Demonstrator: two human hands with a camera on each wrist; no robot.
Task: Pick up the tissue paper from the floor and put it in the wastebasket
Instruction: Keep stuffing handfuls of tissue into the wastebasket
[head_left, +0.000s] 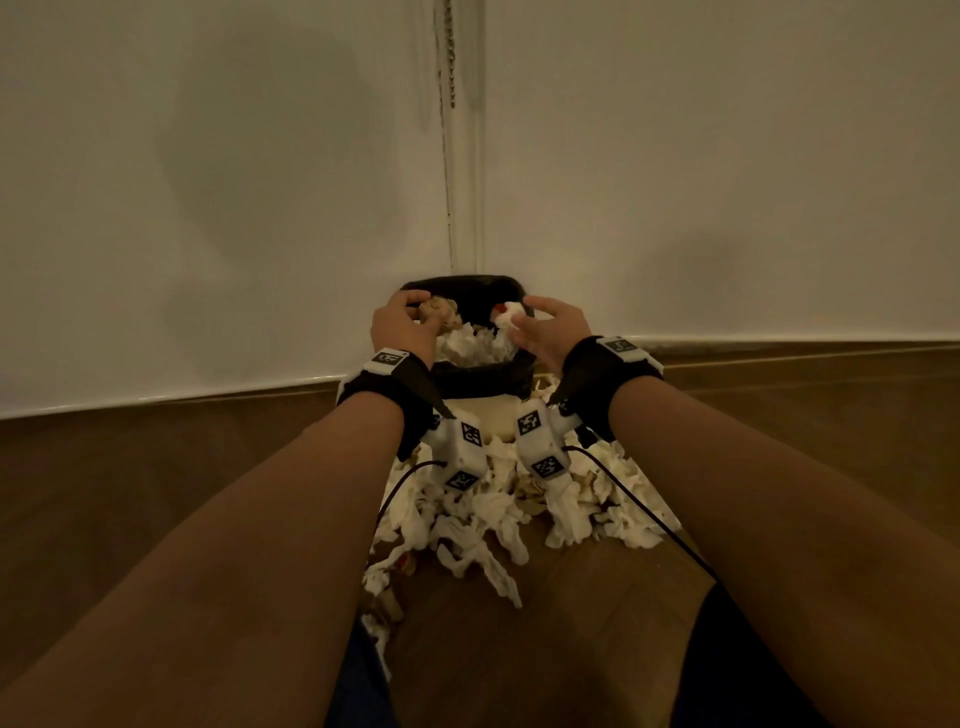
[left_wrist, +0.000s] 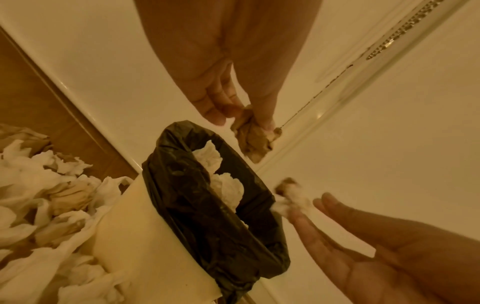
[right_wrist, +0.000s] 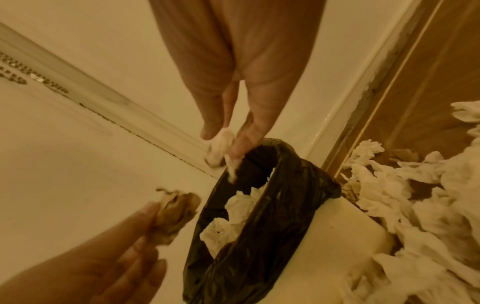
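Note:
A cream wastebasket with a black liner (head_left: 470, 376) stands in the corner with white tissues (head_left: 475, 343) inside it. My left hand (head_left: 415, 314) hovers over its left rim and pinches a brown crumpled tissue (left_wrist: 255, 139) between thumb and fingers. Over the right rim, my right hand (head_left: 524, 325) pinches a white tissue wad (right_wrist: 221, 148) at its fingertips. Both wads hang above the liner's opening (left_wrist: 207, 195). A large pile of white and brown tissue paper (head_left: 493, 509) lies on the floor in front of the basket.
Two white walls meet behind the basket, and a bead chain (head_left: 451, 52) hangs down the corner. Wood floor (head_left: 156, 493) spreads left and right of the pile. Black cables (head_left: 649, 514) trail from the wrist cameras over the tissues.

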